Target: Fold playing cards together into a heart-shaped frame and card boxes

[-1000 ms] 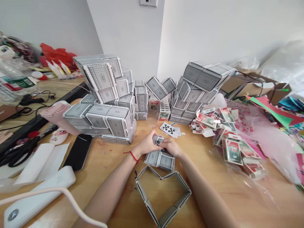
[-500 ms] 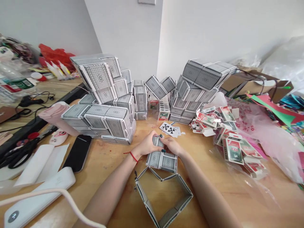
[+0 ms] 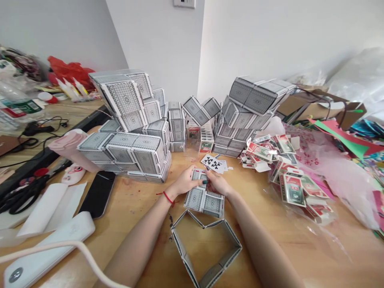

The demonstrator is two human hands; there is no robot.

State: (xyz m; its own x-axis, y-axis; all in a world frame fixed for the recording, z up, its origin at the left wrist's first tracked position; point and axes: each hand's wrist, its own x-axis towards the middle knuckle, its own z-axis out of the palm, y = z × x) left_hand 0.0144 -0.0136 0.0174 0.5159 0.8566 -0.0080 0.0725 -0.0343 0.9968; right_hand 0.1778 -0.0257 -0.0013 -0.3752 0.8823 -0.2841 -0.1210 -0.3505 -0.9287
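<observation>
Between my two hands is a panel of joined playing cards (image 3: 204,201), grey patterned backs facing up, lying on or just above the table. My left hand (image 3: 186,183) grips its far left side, with the thumb across the upper card. On the far right side my right hand (image 3: 218,184) holds it, its dark-nailed thumb at the top edge and its other fingers partly hidden. Just nearer to me stands a heart-shaped frame of folded cards (image 3: 223,260), open in the middle. Loose face-up cards (image 3: 213,163) with black clubs lie beyond my hands.
Card-built block stacks stand at the left (image 3: 135,150) and right (image 3: 250,96). Small card boxes (image 3: 293,189) are heaped at the right beside a pink plastic bag (image 3: 336,172). A phone (image 3: 98,195), black scissors (image 3: 27,194) and a white device with a cable (image 3: 51,248) lie left.
My right thumb has shifted up along the card panel, and more of the patterned backs shows. The panel lies flatter; the heart-shaped frame stays in place.
</observation>
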